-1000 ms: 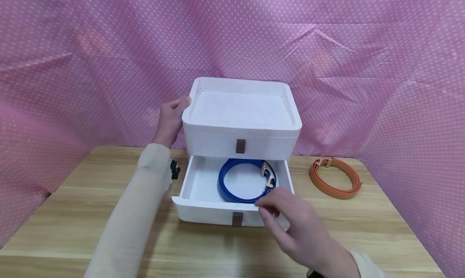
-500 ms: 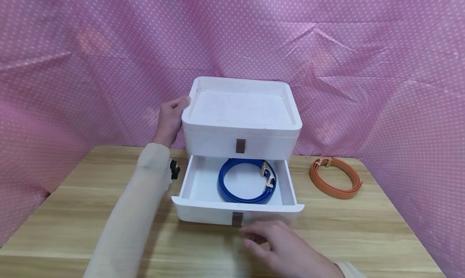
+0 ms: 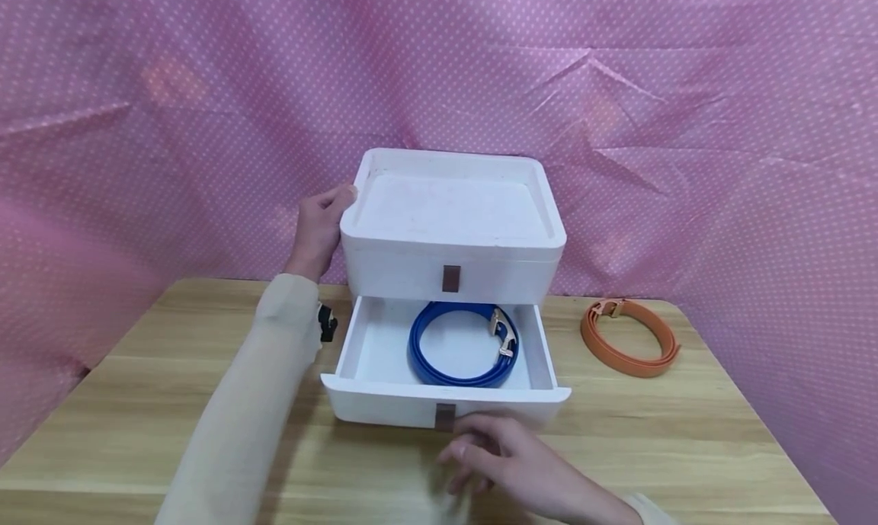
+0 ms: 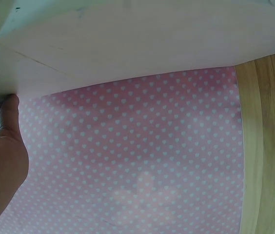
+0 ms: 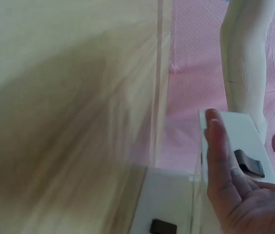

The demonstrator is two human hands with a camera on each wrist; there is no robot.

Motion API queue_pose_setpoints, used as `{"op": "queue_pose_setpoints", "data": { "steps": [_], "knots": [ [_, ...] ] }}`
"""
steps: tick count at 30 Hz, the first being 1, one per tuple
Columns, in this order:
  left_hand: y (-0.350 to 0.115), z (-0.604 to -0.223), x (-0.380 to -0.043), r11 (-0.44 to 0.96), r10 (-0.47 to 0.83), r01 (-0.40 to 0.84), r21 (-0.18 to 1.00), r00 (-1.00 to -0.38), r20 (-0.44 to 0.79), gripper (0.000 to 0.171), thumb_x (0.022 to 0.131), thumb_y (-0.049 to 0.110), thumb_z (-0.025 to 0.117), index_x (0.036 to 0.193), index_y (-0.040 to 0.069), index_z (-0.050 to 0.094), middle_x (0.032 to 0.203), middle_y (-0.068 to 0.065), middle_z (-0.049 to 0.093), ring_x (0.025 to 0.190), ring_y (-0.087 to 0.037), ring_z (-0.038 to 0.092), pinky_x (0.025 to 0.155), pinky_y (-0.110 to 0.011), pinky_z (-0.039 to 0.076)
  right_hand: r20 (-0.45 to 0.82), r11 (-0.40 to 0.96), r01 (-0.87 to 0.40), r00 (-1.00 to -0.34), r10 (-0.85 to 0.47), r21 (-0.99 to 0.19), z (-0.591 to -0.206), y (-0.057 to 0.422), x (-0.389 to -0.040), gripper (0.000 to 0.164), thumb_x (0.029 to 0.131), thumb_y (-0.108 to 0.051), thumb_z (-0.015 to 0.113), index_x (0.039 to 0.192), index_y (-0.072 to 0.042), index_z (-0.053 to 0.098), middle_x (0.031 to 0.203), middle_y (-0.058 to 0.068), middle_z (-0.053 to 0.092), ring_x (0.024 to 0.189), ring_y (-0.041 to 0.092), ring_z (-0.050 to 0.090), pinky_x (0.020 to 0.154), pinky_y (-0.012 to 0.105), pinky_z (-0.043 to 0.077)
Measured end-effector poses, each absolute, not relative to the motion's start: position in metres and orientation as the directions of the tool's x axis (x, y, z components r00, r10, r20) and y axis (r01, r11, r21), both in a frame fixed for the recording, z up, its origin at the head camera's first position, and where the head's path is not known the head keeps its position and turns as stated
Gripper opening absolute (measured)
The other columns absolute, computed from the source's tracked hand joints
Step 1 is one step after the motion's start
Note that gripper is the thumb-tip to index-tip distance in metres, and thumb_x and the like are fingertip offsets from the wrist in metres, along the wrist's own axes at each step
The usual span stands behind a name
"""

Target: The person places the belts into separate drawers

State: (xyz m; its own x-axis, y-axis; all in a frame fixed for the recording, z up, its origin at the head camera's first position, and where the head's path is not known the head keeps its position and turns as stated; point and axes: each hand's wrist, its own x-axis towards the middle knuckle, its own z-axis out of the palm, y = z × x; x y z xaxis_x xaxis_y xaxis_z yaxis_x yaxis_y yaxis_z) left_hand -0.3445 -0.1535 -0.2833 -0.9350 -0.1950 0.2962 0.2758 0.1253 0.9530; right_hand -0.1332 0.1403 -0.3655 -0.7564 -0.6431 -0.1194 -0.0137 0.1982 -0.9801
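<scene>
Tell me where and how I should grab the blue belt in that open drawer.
Probably best by the left side of the blue belt, coming from above. The coil's open centre leaves room to pinch the band from inside and outside, and more floor of the drawer shows there than beside the metal buckle on the right. The drawer's walls would likely hinder a low approach.

Belt in lower drawer; 2nd belt right of cabinet.

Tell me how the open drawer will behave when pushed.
The open drawer will probably slide inward, as it juts from the white box. The blue belt might shift, lying loose inside. The box seems unlikely to skid, with the left hand holding its side.
</scene>
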Motion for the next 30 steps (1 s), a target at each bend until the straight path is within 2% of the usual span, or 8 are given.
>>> {"op": "queue_pose_setpoints", "data": {
  "steps": [4,8,13,18,26,30],
  "knots": [
    [-0.154,-0.284,-0.343,0.136,-0.192,0.278,0.951,-0.934,0.301,0.047,0.097,0.047,0.057,0.119,0.008,0.070,0.112,-0.009,0.069,0.093,-0.018,0.065,0.078,-0.027,0.056,-0.102,0.112,0.036,-0.736,-0.669,-0.993,-0.371,0.137,-0.133,0.027,0.104,-0.020,0.048,0.114,0.004,0.058,0.107,0.016,0.070,0.087,0.031,0.070,0.069,0.039,0.059],
    [-0.154,-0.283,-0.344,0.131,-0.196,0.274,0.953,-0.935,0.296,0.046,0.097,0.046,0.058,0.119,0.007,0.070,0.116,-0.010,0.068,0.096,-0.019,0.064,0.082,-0.029,0.055,-0.084,0.065,0.055,-0.741,-0.666,-0.996,-0.378,0.133,-0.134,0.031,0.105,-0.023,0.046,0.114,0.004,0.059,0.108,0.017,0.069,0.093,0.030,0.069,0.072,0.038,0.059],
    [-0.155,-0.282,-0.346,0.121,-0.194,0.270,0.955,-0.937,0.290,0.045,0.096,0.044,0.059,0.121,0.008,0.069,0.125,-0.009,0.065,0.105,-0.020,0.063,0.088,-0.031,0.054,-0.031,0.004,0.037,-0.766,-0.643,-0.999,-0.383,0.128,-0.136,0.035,0.106,-0.022,0.045,0.123,0.004,0.060,0.116,0.019,0.067,0.104,0.030,0.066,0.081,0.039,0.058],
    [-0.155,-0.282,-0.346,0.114,-0.191,0.280,0.953,-0.935,0.297,0.044,0.097,0.042,0.059,0.122,0.008,0.068,0.131,-0.007,0.062,0.111,-0.020,0.061,0.090,-0.031,0.054,0.015,-0.059,0.028,-0.778,-0.628,-0.998,-0.384,0.125,-0.137,0.036,0.105,-0.018,0.046,0.131,0.005,0.056,0.122,0.024,0.063,0.109,0.031,0.064,0.087,0.041,0.056],
    [-0.154,-0.283,-0.346,0.118,-0.195,0.279,0.953,-0.935,0.298,0.044,0.097,0.042,0.059,0.123,0.008,0.068,0.130,-0.008,0.063,0.109,-0.020,0.062,0.089,-0.031,0.054,0.016,-0.107,0.061,-0.801,-0.598,-0.992,-0.384,0.119,-0.135,0.032,0.102,-0.015,0.052,0.123,0.008,0.060,0.115,0.024,0.066,0.107,0.033,0.065,0.085,0.038,0.057],
    [-0.154,-0.284,-0.347,0.118,-0.193,0.279,0.953,-0.935,0.298,0.044,0.096,0.042,0.059,0.124,0.009,0.067,0.130,-0.007,0.063,0.110,-0.020,0.062,0.089,-0.031,0.054,0.023,-0.109,0.051,-0.813,-0.582,-0.993,-0.385,0.118,-0.134,0.033,0.102,-0.013,0.053,0.124,0.011,0.058,0.112,0.024,0.068,0.105,0.033,0.066,0.085,0.039,0.057]
  ]
}}
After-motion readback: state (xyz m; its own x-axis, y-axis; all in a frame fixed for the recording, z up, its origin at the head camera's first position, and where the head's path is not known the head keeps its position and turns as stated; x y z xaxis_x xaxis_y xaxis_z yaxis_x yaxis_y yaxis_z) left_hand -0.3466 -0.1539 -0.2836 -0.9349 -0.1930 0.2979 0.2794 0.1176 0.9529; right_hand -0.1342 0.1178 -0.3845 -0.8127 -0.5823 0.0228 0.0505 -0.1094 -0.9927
